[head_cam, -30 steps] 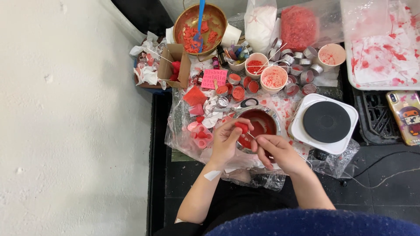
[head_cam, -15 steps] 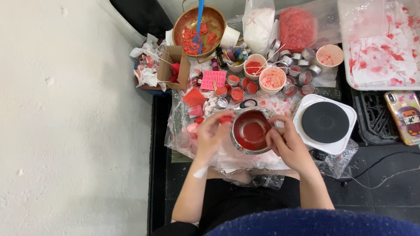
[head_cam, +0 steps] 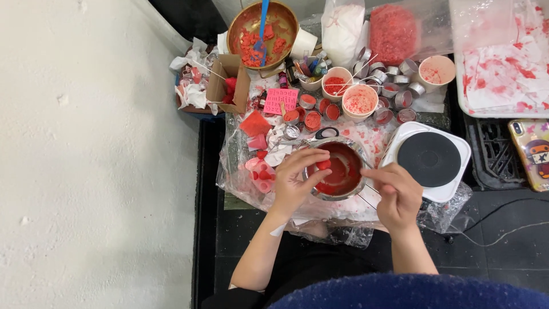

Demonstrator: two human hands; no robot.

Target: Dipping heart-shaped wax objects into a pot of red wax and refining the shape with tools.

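- The left hand point(head_cam: 294, 180), just left of the frame's centre, is pinching a small red wax lump point(head_cam: 323, 165) between thumb and fingertips, holding it over the near-left rim of the steel bowl point(head_cam: 338, 170).
- The right hand point(head_cam: 397, 191), right of centre, is curling loosely with its fingertips meeting beside the bowl's right edge; whether they are gripping anything cannot be told.
- The bowl is sitting at the centre of the frame, round and shiny, pooling with glossy dark red liquid.
- Crinkled clear plastic sheeting point(head_cam: 234, 171), smeared red, is lying under the bowl and hands.
- A white square hotplate point(head_cam: 430, 160) with a flat black disc is resting just right of the bowl.
- Small round tins point(head_cam: 312, 120) of orange-red filling are clustering above the bowl.
- A large brass bowl point(head_cam: 263, 26) of crumbly red chunks, with a blue utensil point(head_cam: 263, 23) standing in it, is sitting at the upper centre.
- A clear bag of red granules point(head_cam: 393, 31) is lying at the upper right.
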